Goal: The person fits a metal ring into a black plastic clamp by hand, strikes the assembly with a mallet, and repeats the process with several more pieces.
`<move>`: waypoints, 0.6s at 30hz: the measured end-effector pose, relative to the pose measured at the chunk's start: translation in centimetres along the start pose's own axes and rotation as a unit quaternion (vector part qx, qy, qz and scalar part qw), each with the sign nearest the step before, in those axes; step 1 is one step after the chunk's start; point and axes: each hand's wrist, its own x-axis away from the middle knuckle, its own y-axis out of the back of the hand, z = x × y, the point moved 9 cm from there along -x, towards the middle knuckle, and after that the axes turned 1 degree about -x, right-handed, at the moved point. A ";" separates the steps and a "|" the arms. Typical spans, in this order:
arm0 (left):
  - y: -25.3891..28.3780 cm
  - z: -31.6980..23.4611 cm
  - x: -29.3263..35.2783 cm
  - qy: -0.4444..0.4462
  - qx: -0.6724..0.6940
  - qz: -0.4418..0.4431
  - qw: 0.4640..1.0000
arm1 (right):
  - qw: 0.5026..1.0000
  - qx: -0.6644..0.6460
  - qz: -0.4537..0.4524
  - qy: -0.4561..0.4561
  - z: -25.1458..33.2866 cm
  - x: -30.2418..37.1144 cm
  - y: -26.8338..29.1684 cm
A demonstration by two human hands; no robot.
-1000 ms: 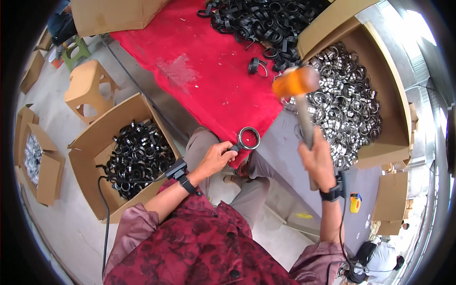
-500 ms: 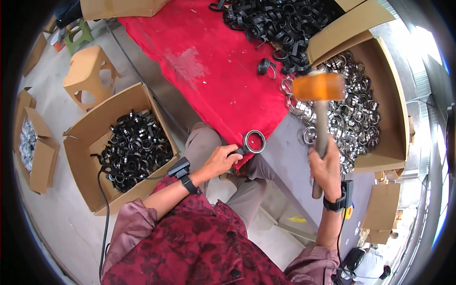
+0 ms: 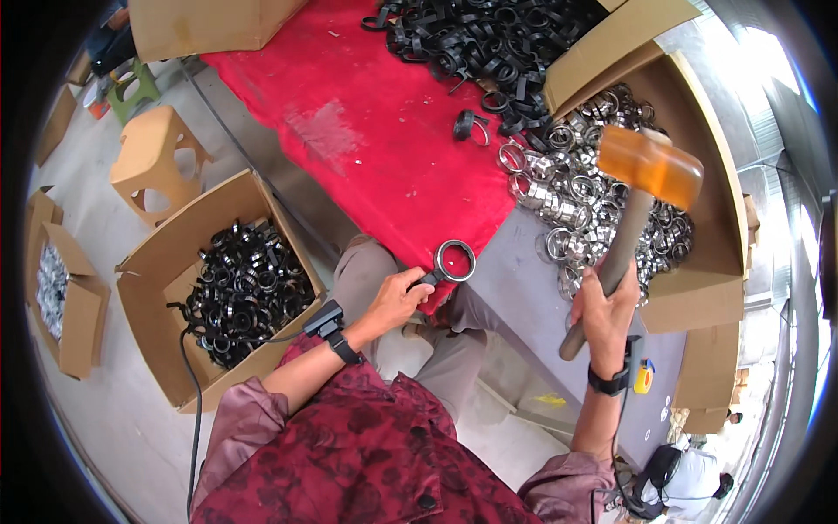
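My left hand [image 3: 394,299] grips the short black tab of a ring-shaped part [image 3: 472,262] at the red cloth's near corner. The part is a black band with a bright metal ring showing inside it. In my right hand [image 3: 604,314] is a mallet [image 3: 653,168], with a translucent amber head and a wooden handle. Its head is raised in front of the loose metal rings [image 3: 559,210], well apart from the part in my left hand. My right fingers wrap round the lower handle.
Black bands [image 3: 489,44] are heaped at the far end of the red cloth [image 3: 375,183]. An open carton [image 3: 711,166] at right spills shiny rings onto the grey tabletop [image 3: 515,271]. Left of me, another carton [image 3: 157,332] contains black-and-metal parts; a tan stool [image 3: 144,153] stands beyond.
The mallet's head has swung to the right and its handle now leans right. My left hand still grips the ring-shaped part. The whole view has shifted slightly.
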 end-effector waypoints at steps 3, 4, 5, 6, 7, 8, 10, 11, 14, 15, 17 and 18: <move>-0.4 -0.7 -0.2 -0.010 -0.003 -0.009 1.000 | 0.912 0.270 -0.119 0.283 -4.3 3.4 -0.8; -0.9 -0.8 -0.5 -0.015 -0.012 -0.008 1.000 | 0.912 0.317 -0.013 0.258 -9.8 4.9 -2.9; -0.8 -0.7 -0.4 -0.017 -0.023 -0.014 0.999 | 0.901 0.354 0.100 0.230 -10.7 6.3 -5.9; -0.8 -0.6 -0.4 -0.017 -0.025 -0.012 0.999 | 0.902 0.353 0.098 0.228 -10.3 6.4 -5.6; -0.9 -0.5 -0.4 -0.019 -0.023 -0.008 1.000 | 0.960 0.250 0.121 0.026 -12.8 5.5 -3.8; -0.6 -0.5 -0.3 -0.021 -0.023 -0.013 0.999 | 0.965 0.132 0.146 -0.172 -14.3 5.3 -3.7; -0.5 0.3 -0.3 -0.017 -0.020 -0.013 1.000 | 0.980 0.079 0.113 -0.142 -12.2 5.0 -2.6; -0.2 0.7 -0.1 -0.011 -0.015 -0.024 1.000 | 0.990 0.011 0.057 -0.127 -10.3 4.9 -1.6; -0.2 -0.1 0.0 -0.014 -0.026 -0.023 0.999 | 0.992 -0.064 -0.029 -0.105 -8.9 6.5 0.2; -0.4 -0.5 0.0 -0.015 -0.028 -0.019 0.999 | 0.994 -0.017 -0.104 -0.033 -10.3 7.9 0.5; -0.9 -1.5 -0.2 -0.038 -0.044 -0.019 0.998 | 0.976 0.128 -0.152 0.091 -11.1 11.2 -1.8; -1.1 -1.6 -0.3 -0.037 -0.045 -0.016 0.998 | 0.957 0.222 -0.122 0.141 -10.6 12.8 -4.3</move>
